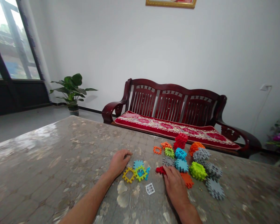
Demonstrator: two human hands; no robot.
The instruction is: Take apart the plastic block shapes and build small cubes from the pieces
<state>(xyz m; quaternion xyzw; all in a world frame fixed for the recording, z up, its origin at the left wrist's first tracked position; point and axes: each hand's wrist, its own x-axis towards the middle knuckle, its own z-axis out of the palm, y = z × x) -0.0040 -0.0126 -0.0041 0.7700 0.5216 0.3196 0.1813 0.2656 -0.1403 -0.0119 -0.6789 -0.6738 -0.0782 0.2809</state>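
Short of the far table edge (130, 131), a red piece (160, 170) is touched by the right hand (175, 183), its hold indiscernible, the left hand (119, 161) being half-opened, seemingly empty.

White wall (121, 43); gilt-framed picture (170, 4) cropped at top; socket (264, 87) with cord at right. Below: dark-red wooden bench (169, 104), red floral seat cover (168, 125). Left: potted plant (72, 88) on grey floor (21, 123), dark-framed window (12, 59) admitting daylight. Foreground: patterned table (37, 174), glare at left.
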